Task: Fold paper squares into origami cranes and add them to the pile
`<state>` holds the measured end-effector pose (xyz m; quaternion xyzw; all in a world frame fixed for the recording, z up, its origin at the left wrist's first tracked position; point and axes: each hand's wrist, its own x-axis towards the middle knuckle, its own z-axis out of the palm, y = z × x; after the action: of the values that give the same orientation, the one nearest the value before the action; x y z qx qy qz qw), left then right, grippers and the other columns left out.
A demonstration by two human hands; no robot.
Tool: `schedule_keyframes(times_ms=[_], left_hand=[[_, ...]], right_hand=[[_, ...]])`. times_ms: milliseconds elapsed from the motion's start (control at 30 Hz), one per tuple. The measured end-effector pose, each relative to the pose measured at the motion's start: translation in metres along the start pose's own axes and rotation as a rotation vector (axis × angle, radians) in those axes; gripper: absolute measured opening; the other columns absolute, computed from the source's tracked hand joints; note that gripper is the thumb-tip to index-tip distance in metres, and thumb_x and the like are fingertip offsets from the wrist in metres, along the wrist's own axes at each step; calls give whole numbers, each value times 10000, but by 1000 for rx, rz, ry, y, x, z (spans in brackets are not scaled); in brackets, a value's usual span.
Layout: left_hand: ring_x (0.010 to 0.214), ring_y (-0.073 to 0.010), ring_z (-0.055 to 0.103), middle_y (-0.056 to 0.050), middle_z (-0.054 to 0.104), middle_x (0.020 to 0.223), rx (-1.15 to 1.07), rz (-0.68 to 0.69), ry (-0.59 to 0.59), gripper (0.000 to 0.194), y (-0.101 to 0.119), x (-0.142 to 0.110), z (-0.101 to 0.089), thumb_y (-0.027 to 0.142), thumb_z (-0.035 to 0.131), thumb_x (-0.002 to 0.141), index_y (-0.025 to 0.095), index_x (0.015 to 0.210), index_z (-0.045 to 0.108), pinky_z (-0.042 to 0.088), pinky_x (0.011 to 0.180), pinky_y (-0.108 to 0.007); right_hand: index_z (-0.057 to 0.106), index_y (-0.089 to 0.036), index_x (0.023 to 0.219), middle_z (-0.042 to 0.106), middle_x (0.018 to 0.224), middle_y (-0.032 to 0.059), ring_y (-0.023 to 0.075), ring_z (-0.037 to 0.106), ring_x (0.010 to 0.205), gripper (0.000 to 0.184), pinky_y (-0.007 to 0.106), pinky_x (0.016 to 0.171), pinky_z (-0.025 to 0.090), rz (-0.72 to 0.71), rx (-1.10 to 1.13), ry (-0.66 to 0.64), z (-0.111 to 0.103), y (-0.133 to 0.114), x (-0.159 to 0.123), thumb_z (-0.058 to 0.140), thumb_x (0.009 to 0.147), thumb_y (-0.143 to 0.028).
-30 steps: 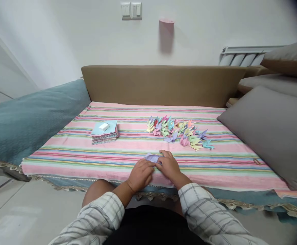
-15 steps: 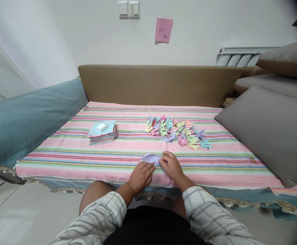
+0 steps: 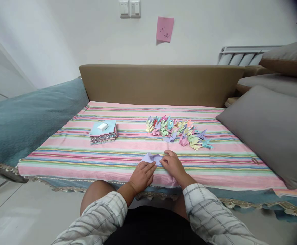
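A lilac sheet of paper [image 3: 152,158], partly folded, lies on the striped cloth [image 3: 128,146] near its front edge. My left hand [image 3: 142,174] rests flat on the sheet's near left corner, fingers together and stretched out. My right hand [image 3: 173,164] pinches the sheet's right side between thumb and fingers. Behind the hands lies a heap of several small paper cranes [image 3: 176,131] in pastel colours. Off to the left sits a stack of coloured square papers [image 3: 104,133] with a small white block [image 3: 103,127] on top.
A brown padded board [image 3: 161,85] runs along the back. A teal cushion [image 3: 28,115] lies at the left and grey pillows [image 3: 271,126] at the right. On the wall hang a pink note [image 3: 165,29] and a light switch [image 3: 129,8].
My hands have shifted slightly on the lilac paper, and more of the sheet shows to the left of my right hand. The head view has tilted a little; the pink note reads sharp.
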<state>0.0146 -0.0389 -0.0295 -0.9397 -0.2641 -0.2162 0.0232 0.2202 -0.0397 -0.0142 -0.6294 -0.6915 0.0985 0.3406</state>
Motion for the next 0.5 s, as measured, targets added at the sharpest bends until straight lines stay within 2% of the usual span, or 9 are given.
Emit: schedule_keyframes(times_ms=[233,400,500], left_hand=[[1061,-265,498,-58,510,1341,11,3,-8,428,1,2,-3,201,449,844,196,1268,513,376,958,-464],[1065,-269,485,-68,482,1367,14,-6,-7,514,2,2,-3,200,470,831,194,1343,424,370,943,-467],[1051,-271,480,-55,473,1377,37,-11,-25,509,3,3,-3,207,460,838,193,1346,422,360,947,-465]], right_hand=[[700,-199,674,545,1160,120,263,504,1074,136,414,929,414,15,-21,-59,-3,-1,4,601,759,-237],[696,-199,661,549,1170,112,263,502,1101,146,419,940,403,50,-4,-85,-3,0,6,596,756,-248],[700,-195,673,561,1157,126,272,483,1150,184,425,959,382,99,31,-127,-2,-1,6,574,777,-279]])
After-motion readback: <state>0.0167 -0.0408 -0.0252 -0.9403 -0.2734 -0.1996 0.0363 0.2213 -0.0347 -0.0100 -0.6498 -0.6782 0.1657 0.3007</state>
